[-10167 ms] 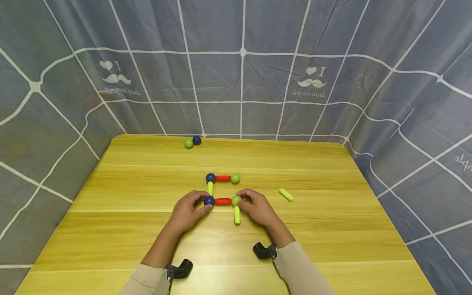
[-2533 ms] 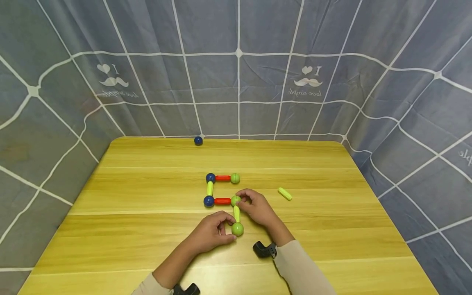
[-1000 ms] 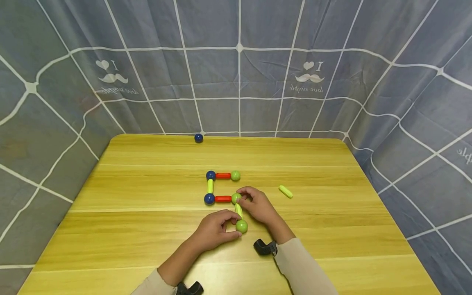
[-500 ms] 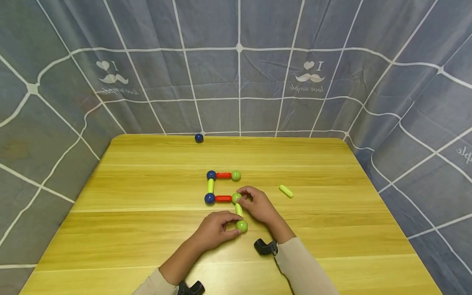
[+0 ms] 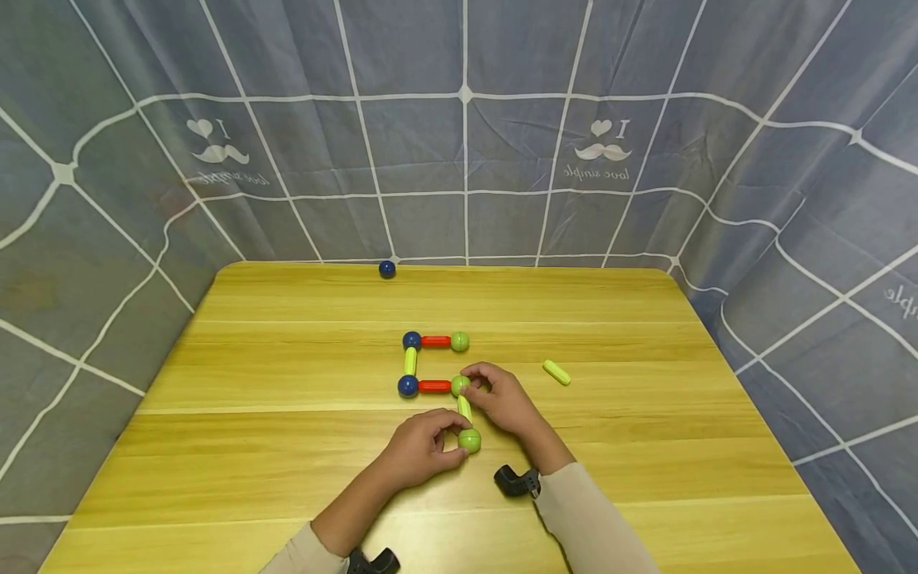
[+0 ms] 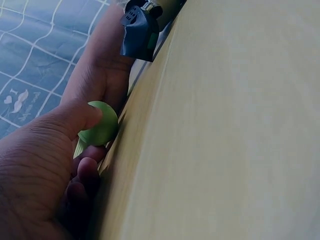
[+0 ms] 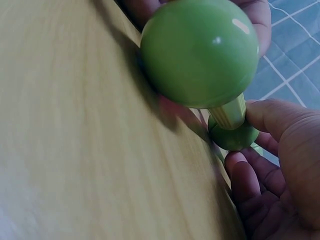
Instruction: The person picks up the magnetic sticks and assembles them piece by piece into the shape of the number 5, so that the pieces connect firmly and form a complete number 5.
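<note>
Colored balls and rods lie joined in a zigzag figure on the table. My left hand (image 5: 419,449) pinches the nearest green ball (image 5: 469,440) between thumb and fingers; in the right wrist view this ball (image 7: 200,55) looms large. A yellow-green rod (image 5: 464,410) links it, slightly slanted, to the middle green ball (image 5: 459,385), which my right hand (image 5: 505,402) pinches. From there a red rod (image 5: 435,387) runs left to a blue ball (image 5: 408,387). Another yellow-green rod (image 5: 410,361) leads away to a second blue ball (image 5: 412,341), then a red rod (image 5: 436,341) and a green ball (image 5: 460,341).
A loose yellow-green rod (image 5: 556,372) lies right of the figure. One loose blue ball (image 5: 387,269) sits at the far edge of the wooden table (image 5: 251,383). A grey curtain (image 5: 423,151) with white lines hangs behind and at both sides.
A green ball from the far edge is now on the near rod's end. My left hand went from the blue ball to it, and that rod's near end swung slightly right. My right hand stayed.
</note>
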Demonstrator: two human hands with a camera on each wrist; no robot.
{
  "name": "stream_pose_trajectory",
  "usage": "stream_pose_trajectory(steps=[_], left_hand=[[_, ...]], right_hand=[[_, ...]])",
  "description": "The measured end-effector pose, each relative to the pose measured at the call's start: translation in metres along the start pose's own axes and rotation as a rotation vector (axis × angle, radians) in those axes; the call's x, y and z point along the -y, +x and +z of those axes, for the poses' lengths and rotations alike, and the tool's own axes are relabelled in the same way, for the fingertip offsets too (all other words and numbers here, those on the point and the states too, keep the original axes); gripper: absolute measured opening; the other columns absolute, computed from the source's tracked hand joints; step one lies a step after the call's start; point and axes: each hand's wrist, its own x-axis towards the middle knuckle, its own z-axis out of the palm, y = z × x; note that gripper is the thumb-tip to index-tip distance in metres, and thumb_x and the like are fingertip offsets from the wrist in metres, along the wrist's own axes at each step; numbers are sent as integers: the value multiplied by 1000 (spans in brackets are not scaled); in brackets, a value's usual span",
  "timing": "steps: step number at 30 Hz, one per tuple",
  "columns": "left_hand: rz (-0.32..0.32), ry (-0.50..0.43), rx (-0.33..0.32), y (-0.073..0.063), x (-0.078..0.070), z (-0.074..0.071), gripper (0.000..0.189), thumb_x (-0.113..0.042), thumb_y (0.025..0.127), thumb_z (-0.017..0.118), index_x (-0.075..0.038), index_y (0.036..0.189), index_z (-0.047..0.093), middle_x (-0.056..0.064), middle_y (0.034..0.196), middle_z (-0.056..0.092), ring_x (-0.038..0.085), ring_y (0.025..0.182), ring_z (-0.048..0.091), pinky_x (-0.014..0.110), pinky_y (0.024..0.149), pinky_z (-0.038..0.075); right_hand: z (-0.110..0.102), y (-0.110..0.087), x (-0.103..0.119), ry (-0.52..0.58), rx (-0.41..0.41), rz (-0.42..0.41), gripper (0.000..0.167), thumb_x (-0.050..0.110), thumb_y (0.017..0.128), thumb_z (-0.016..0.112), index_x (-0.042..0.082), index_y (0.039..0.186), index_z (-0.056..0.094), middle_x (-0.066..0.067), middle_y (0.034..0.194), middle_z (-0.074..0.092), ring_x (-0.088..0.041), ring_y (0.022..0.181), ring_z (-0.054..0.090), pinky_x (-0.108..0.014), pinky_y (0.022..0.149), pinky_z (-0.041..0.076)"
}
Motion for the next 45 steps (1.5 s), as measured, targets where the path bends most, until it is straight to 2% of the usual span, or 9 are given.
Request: stream_pose_trajectory(steps=[5, 11, 21, 45], left_hand=[[33, 11, 2, -1, 1, 0, 36, -22, 82, 81, -17, 117, 71, -11, 92, 63, -1, 63, 44, 20, 56, 40], [75, 33, 3, -2, 2, 0, 35, -27, 84, 80, -19, 117, 73, -9, 88, 61, -1, 64, 44, 19, 57, 39], [55, 37, 1, -1, -1, -2, 30, -24, 83, 80, -21, 112, 74, -8, 83, 57, -1, 62, 43, 19, 54, 39], [38, 3, -9, -4, 2, -1, 31, -19, 81, 80, -20, 111, 73, -13, 88, 57, 0, 64, 45, 20, 56, 42]], right_hand=[[0, 0, 1, 5, 7, 5, 21, 15, 93, 70, 13, 114, 68, 2, 91, 63, -14, 85, 57, -31, 75, 47], [0, 0, 0, -4, 7, 0, 21, 16, 93, 69, 14, 114, 68, 2, 91, 63, -15, 86, 57, -33, 75, 47], [0, 0, 2, -3, -2, -10, 21, 16, 93, 70, 13, 114, 68, 3, 91, 63, -14, 86, 58, -32, 76, 47], [1, -1, 0, 1, -3, 0, 21, 16, 94, 70, 15, 114, 68, 3, 93, 64, -15, 88, 58, -33, 78, 47]])
